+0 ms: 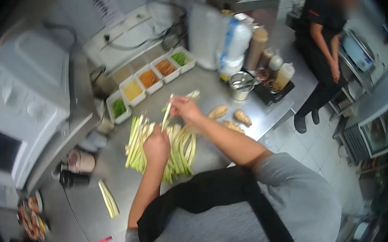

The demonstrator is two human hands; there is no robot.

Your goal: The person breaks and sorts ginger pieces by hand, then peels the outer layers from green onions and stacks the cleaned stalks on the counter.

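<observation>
My left hand [157,147] is closed around the lower part of a pale stalk [167,113], which looks like lemongrass. Higher up, the fingers of my right hand [185,108] pinch the same stalk near its upper end. It is held at a slant above a pile of similar green and white stalks [179,157] on the steel counter [129,178]. One separate piece of stalk [108,199] lies to the left, nearer my body. Knobbly ginger-like roots [242,117] rest right of the pile, beside my right forearm.
White tubs of chopped greens and coloured toppings [148,78] line the back. Squeeze bottles [284,76] and a metal pot [242,86] stand at the back right. A microwave-like appliance [24,104] sits on a left shelf. Another person [321,38] stands at the right.
</observation>
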